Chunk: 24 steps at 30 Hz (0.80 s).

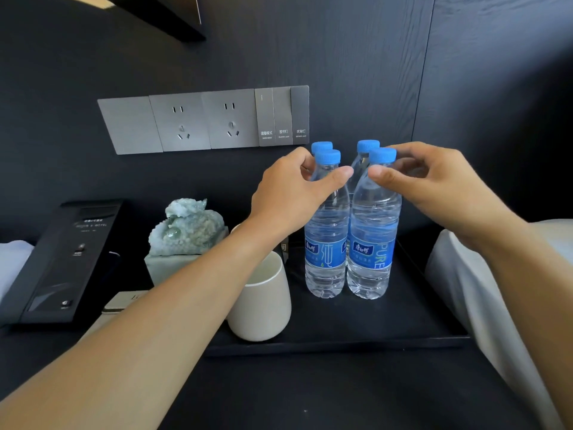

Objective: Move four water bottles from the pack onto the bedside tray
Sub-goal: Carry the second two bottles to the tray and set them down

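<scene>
On dark tray (403,321): four bottles (370,240) upright, packed 2x2. Left hand (288,193) pinches front-left bottle's neck, right hand (434,178) front-right's. Risk: abrupt release/nudge topples bottles, domino effect; left forearm just above cup (263,305), may clip it.

Clear glossy plastic bottles (347,243), matt tray (356,330)

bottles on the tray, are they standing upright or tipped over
Upright. Four bottles stand on their bases on the black tray, blue caps up; the rear two show mostly as caps.
</scene>
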### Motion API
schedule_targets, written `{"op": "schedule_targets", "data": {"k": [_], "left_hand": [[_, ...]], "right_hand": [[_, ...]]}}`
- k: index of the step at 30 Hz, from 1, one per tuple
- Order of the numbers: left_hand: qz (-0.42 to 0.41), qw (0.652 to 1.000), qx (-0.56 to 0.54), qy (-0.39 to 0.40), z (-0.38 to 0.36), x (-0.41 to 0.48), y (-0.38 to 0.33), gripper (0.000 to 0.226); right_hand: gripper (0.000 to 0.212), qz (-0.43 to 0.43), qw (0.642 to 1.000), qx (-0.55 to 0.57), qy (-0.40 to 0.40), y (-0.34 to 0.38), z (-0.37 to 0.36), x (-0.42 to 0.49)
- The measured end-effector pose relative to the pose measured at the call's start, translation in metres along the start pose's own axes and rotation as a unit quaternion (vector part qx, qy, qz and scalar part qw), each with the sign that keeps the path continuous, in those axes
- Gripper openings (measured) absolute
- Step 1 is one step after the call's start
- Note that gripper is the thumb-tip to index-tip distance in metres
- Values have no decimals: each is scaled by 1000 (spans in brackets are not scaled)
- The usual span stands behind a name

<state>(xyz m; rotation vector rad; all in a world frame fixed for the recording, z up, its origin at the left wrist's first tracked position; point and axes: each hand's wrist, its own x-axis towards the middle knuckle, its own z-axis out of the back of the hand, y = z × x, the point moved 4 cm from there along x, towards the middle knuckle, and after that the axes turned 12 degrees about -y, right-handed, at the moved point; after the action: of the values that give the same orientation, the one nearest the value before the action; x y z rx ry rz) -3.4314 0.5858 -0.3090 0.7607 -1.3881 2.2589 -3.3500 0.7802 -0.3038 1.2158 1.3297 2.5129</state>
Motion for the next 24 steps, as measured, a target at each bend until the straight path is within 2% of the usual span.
{"op": "schedule_targets", "data": {"k": [4, 11, 16, 22, 24], "left_hand": [[-5, 1000, 17, 6, 3, 0, -4, 52], [-8, 999, 53, 9, 1, -1, -5, 52], [-9, 998, 68, 6, 1, 0, -5, 49], [-8, 996, 91, -13, 0, 0, -5, 50], [-9, 996, 88, -13, 0, 1, -4, 50]], "right_hand": [[44, 13, 997, -57, -52, 2, -2, -1], [37, -16, 1000, 7, -8, -1, -2, -4], [53, 25, 995, -69, -66, 5, -10, -9], [43, -9, 1000, 13, -9, 0, -9, -7], [43, -5, 1000, 2, -4, 0, -10, -7]]}}
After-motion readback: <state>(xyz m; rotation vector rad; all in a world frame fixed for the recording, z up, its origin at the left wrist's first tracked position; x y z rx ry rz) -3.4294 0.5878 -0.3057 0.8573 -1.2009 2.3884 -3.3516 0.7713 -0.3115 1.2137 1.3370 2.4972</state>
